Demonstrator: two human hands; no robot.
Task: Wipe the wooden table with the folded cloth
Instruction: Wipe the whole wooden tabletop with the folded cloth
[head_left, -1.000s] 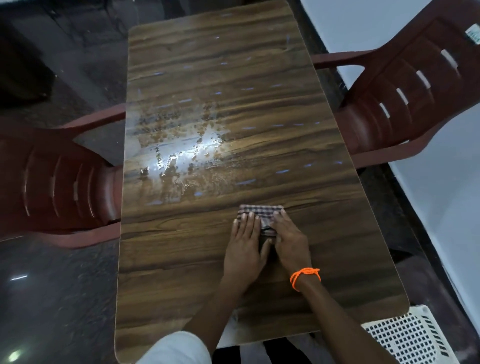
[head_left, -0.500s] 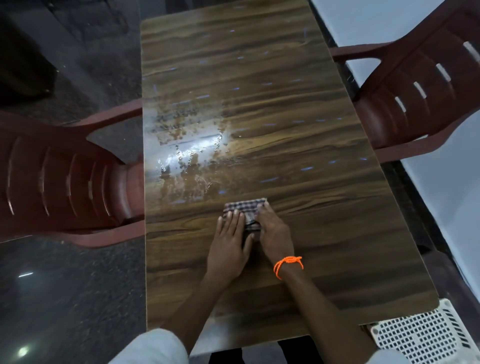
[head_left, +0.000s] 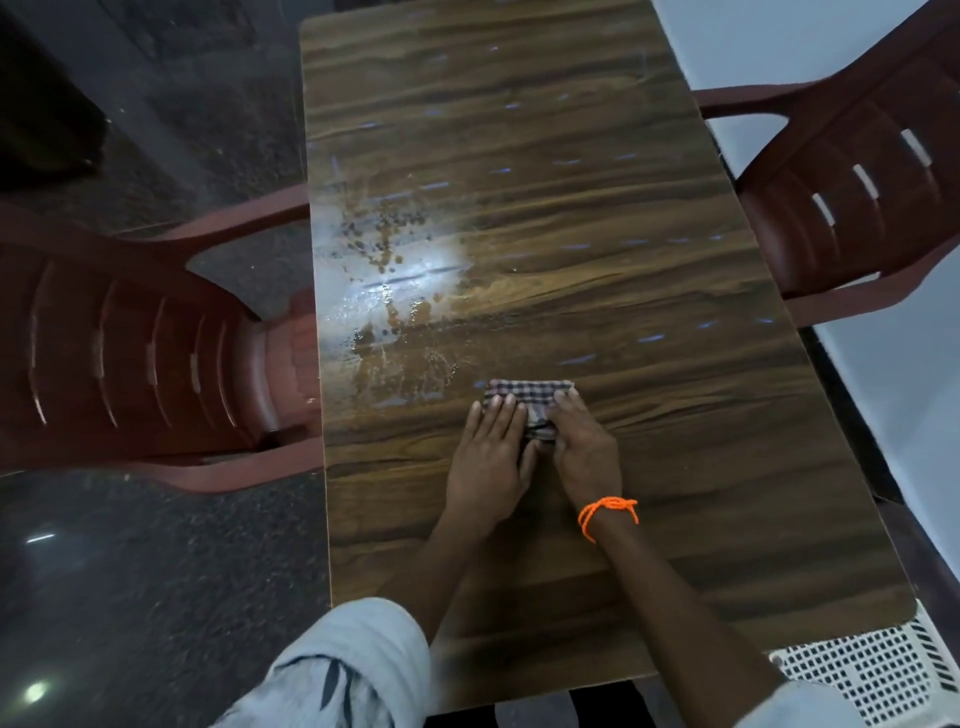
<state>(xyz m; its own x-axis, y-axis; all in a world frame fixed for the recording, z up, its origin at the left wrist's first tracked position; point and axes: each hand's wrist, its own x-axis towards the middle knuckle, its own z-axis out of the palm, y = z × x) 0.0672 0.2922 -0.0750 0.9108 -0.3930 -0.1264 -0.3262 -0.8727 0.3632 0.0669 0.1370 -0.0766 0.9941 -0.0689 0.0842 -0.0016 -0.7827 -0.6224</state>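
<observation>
Cloth (head_left: 527, 397): soft, light checked fold, flat on counter (head_left: 675, 467), just beside wet patch (head_left: 395, 291).
Hands: left hand (head_left: 488, 462) and right hand (head_left: 587, 449) press it, fingers straight.
Hold: likely flat palms, so folds stay together.

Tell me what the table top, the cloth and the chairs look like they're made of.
Table: likely glossy wood-grain laminate; it mirrors light. Cloth: woven checked fabric, folded soft. Chairs: moulded reddish-brown plastic, slotted backs, slight sheen.

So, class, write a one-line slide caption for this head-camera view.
Both hands, left hand and right hand, press a folded checked cloth flat on the wooden table, just short of a wet spill.
</observation>
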